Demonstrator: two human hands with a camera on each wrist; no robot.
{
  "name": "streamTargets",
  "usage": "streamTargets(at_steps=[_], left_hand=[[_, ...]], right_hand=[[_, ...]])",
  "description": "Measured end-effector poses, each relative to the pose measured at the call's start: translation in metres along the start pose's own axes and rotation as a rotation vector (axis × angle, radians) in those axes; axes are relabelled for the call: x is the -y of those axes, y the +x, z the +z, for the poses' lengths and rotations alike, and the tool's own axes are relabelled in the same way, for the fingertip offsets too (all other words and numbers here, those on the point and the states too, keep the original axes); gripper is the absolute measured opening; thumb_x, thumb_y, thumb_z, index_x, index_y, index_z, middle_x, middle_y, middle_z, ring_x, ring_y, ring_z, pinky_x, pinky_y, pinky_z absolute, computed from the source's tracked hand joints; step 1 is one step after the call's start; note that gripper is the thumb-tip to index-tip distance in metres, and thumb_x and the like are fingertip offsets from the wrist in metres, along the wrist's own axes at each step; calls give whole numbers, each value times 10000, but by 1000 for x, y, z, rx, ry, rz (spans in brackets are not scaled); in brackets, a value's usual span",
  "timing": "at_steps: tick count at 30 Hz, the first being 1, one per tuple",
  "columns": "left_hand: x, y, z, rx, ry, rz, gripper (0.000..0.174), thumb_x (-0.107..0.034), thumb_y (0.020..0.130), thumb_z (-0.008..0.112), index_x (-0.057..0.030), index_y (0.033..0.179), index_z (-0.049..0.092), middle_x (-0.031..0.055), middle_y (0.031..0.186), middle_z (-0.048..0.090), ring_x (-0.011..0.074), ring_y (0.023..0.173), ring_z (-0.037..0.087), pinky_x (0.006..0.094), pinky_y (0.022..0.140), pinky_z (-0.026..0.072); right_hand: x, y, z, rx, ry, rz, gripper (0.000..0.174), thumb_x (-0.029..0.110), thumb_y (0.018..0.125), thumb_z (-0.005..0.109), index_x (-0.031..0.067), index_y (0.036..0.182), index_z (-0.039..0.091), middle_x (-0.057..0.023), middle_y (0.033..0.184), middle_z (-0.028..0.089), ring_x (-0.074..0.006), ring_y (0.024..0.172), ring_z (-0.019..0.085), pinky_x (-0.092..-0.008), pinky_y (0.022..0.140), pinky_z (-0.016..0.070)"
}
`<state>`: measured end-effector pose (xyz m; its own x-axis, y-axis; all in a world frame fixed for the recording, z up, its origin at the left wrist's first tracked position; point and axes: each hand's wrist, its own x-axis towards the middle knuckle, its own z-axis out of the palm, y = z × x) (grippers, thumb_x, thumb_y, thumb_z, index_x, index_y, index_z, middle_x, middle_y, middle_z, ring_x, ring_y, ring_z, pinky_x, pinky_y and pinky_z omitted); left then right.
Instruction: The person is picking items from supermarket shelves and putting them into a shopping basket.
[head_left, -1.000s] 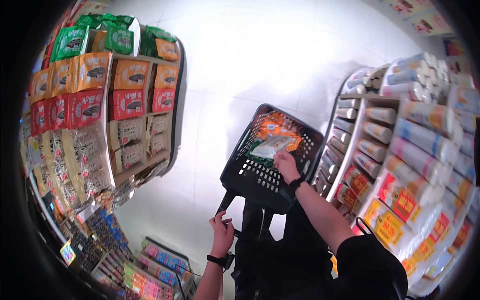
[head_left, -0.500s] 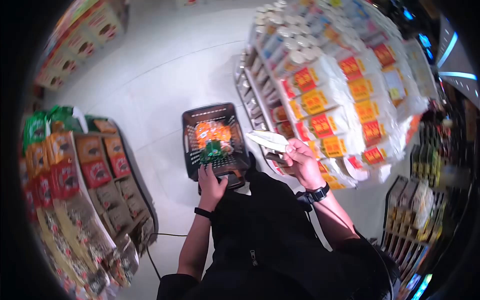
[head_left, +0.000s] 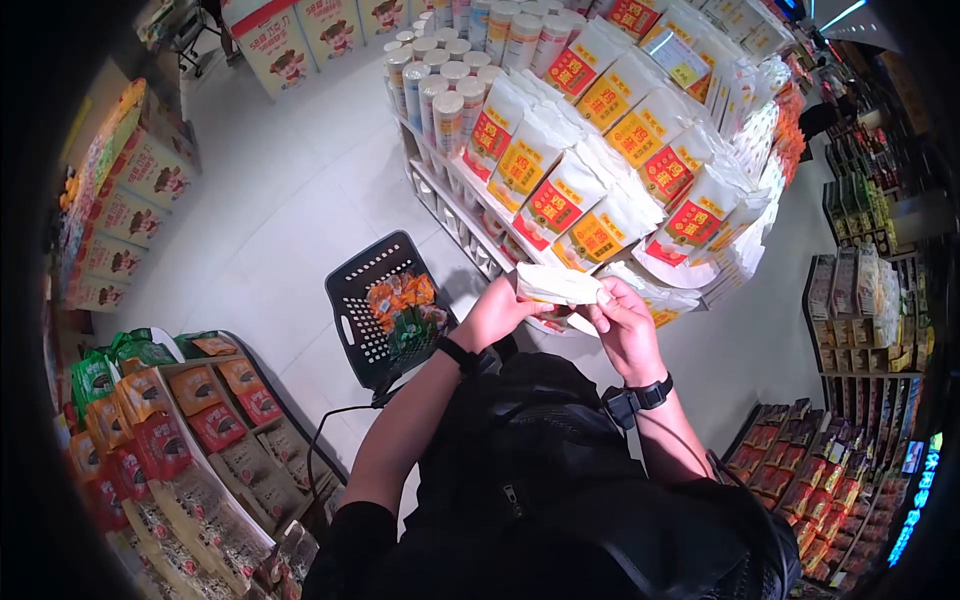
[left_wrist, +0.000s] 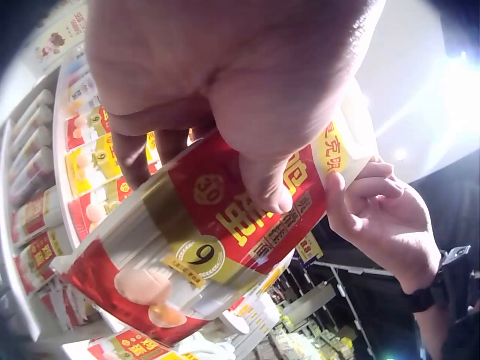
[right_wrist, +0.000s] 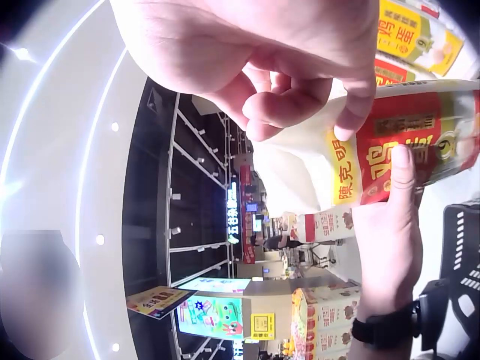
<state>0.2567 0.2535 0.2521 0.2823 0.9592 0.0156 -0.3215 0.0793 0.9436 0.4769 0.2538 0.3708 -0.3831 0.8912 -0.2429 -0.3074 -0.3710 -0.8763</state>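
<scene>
In the head view, both hands hold a white-ended bag of egg noodles (head_left: 556,286) in front of the body. The left wrist view shows the bag's red and yellow front (left_wrist: 187,247), with eggs and a "9" printed on it. My left hand (head_left: 496,314) grips one side, its thumb lying across the printed front and its other fingers behind. At the bag's white end, my right hand (head_left: 628,328) pinches the wrapper between thumb and curled fingers. A black shopping basket (head_left: 350,345) stands left of the hands, holding orange packets (head_left: 400,297) and green packets (head_left: 412,335).
Ahead, a display stand (head_left: 455,220) carries stacked noodle bags (head_left: 600,205) and upright paper-wrapped rolls (head_left: 447,115). Snack bags (head_left: 160,440) fill a shelf at lower left. Printed cartons (head_left: 125,235) stand at far left. More stocked shelves (head_left: 800,480) line the right.
The right hand lifted the noodle bag out of the basket and brought it before the body. The left hand left the basket and took hold of the bag. The head view swung right.
</scene>
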Motion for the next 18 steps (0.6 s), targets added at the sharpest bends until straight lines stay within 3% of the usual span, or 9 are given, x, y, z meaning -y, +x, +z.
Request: streamTargets(at_steps=[1,2,4,6,7,8,10,14,18], left_hand=[[2,13,4,36,48,-12,428,77,960,752,40,1379,676,89,1287,782,149,1176,721,334,1041,581],[16,29,6,80,14,-10,414,60,973,755,43,1379,671,87,1299,777,150,1191,717,336,1056,576],[23,66,8,142,128,22,436,-6,982,788,30,1394,648,97,1321,765,162,1208,711,344,1079,556],[23,98,12,151,51,-41,465,-33,974,808,25,1402,637,95,1296,776,161,1199,712,353,1069,556],[22,112,12,133,140,-26,507,-38,956,823,34,1413,614,124,1287,782,182,1183,725,373,1059,558],[21,129,9,129,443,7,546,-54,933,844,45,1415,607,156,1289,779,220,1189,732,393,1057,556],[42,162,1,131,551,-116,577,-85,924,856,26,1431,604,168,1309,769,247,1204,731,398,1054,554],[57,204,0,244,569,-65,487,-40,916,816,-23,1376,655,122,1295,770,231,1236,711,390,1056,552],[68,216,10,111,644,-140,388,-31,915,789,-6,1286,676,152,1222,767,298,1140,731,403,1001,562]], right_hand=[[1,3,-14,-16,21,-11,114,152,1128,576,44,1115,611,0,750,522,-170,840,588,-452,1133,472],[2,7,-29,-33,20,-37,126,162,1140,558,45,1127,606,-10,740,525,-187,874,611,-436,1119,474],[15,15,-35,-132,76,-103,147,138,1151,534,23,1122,621,-38,871,629,-90,783,538,-279,840,466],[20,29,-60,-170,86,-127,148,144,1155,534,28,1128,621,-43,868,642,-97,810,568,-280,854,486],[20,37,-73,-187,92,-139,149,147,1158,533,30,1131,621,-46,867,649,-101,824,583,-281,861,496],[18,45,-86,-190,114,-137,148,151,1157,535,32,1131,619,-42,857,631,-118,828,591,-304,904,507],[11,59,-112,-198,160,-131,147,159,1157,538,36,1130,615,-33,836,594,-152,837,606,-350,991,527],[-5,81,-149,-320,153,-47,128,153,1147,558,43,1144,623,-72,933,690,-150,832,613,-347,951,543],[-25,105,-187,-320,109,3,136,201,1148,558,72,1152,601,-67,1015,729,-116,860,665,-257,813,516]])
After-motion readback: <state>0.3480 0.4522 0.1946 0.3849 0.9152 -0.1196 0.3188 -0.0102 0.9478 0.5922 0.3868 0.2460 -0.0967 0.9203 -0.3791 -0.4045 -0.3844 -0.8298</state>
